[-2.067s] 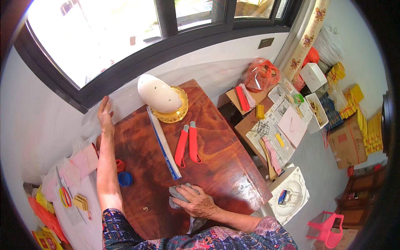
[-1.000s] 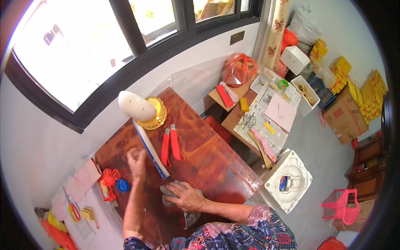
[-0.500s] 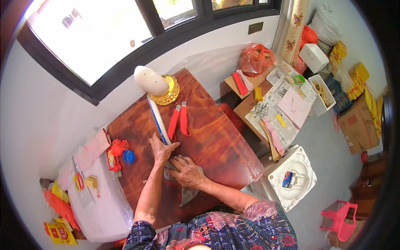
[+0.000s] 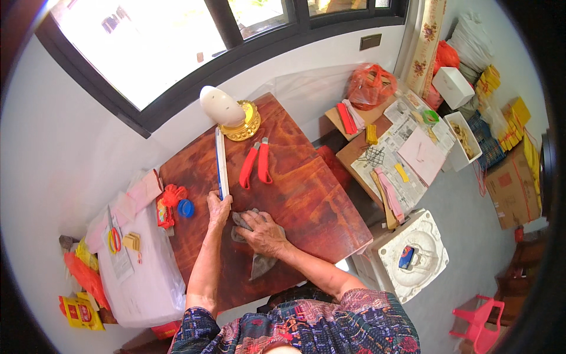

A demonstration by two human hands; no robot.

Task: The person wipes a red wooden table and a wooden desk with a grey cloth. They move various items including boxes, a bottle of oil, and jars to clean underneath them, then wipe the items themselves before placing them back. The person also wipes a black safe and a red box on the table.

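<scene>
My left hand (image 4: 219,209) grips the near end of a long, thin white and blue object (image 4: 221,162), perhaps a flat box or book, which lies on the dark red-brown table (image 4: 306,194). The object's far end reaches the gold base (image 4: 243,127) of a white, rounded ornament (image 4: 223,107). My right hand (image 4: 263,233) presses on a crumpled grey cloth (image 4: 263,266), fingers over it and part trailing toward me. Beyond my hands lie two red tools or straps with grey ends (image 4: 250,167), their exact kind unclear.
At the left stand a plastic-wrapped pink-white stack (image 4: 144,283) with scissors (image 4: 114,236), and a blue lid (image 4: 186,207) beside a red bag (image 4: 174,193). A newspaper-covered side table (image 4: 383,159) and a white foam block (image 4: 427,268) are on the right.
My left hand has swung the long object's near end to the left, so it lies straighter away from me. My right hand stays on the cloth. The view has shifted slightly.
</scene>
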